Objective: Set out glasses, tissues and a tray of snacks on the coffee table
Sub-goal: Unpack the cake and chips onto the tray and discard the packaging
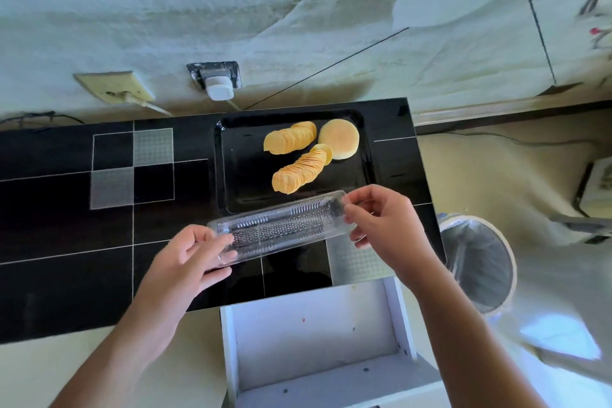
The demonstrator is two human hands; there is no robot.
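Clear insert held w/ both hands, long axis left-right, right end farther.

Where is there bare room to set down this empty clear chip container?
The black tray's left half, beside the two chip rows and round cake, is bare. The black tiled tabletop left of the tray, past the left hand, is also bare. The tray's right half is crowded. Both hands, right hand included, grip the container.

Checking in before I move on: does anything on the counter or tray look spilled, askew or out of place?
Nothing spilled. The chips lie in two fanned rows on the black tray beside a round bun. Both hands, left hand and right hand, hold the empty clear chip insert. Only oddity: a white drawer stands open below.
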